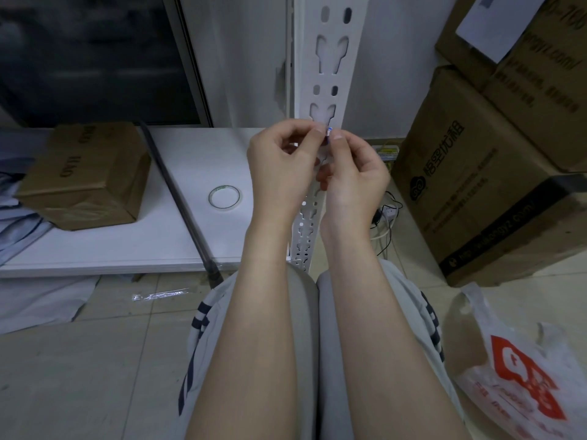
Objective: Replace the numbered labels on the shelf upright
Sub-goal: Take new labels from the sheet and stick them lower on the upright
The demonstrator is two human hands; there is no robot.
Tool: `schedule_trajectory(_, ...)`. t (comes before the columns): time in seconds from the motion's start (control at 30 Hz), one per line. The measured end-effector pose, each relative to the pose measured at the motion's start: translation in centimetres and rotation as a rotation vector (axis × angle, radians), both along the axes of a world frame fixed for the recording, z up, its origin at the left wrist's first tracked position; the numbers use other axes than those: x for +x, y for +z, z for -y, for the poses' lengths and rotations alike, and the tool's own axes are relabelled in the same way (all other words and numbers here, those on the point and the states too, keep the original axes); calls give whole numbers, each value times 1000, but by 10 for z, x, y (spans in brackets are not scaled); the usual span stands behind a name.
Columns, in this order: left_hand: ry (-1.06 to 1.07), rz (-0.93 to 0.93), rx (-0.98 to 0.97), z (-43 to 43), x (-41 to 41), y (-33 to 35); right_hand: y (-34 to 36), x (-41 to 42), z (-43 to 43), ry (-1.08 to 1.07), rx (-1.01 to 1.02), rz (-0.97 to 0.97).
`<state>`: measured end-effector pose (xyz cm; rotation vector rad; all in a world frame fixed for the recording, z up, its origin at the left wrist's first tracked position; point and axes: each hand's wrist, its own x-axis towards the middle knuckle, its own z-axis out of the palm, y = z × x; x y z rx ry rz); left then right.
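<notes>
Looks like mid-job to me. The left hand point(282, 160) and right hand point(352, 173) are both pinching one small label point(328, 134) between their fingertips, held right up against the white shelf upright point(330, 74). It's tiny and half hidden, so I can't tell if it's an old one coming off or a new one going on. The stretch of upright I can see has no other labels, so I'd guess most of the work is left. A tape roll point(224, 195) lies on the white board point(127, 249) to the left.
</notes>
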<state>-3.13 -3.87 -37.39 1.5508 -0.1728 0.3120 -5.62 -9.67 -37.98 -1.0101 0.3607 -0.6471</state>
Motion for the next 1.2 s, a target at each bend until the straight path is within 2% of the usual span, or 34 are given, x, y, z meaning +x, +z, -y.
schedule_trajectory(0.5,-88,-49,-8,-4,0,2,1,0,1,38,83,27)
schedule_trajectory(0.83,-99,-38,-51,-5,0,1,1,-1,1,68,18,35)
schedule_trajectory(0.97,-118,-42,-65,-5,-3,2,4,-2,3,100,97,10)
schedule_trajectory(1.2,-88,-36,-53,-3,-3,4,4,-2,1,96,99,9)
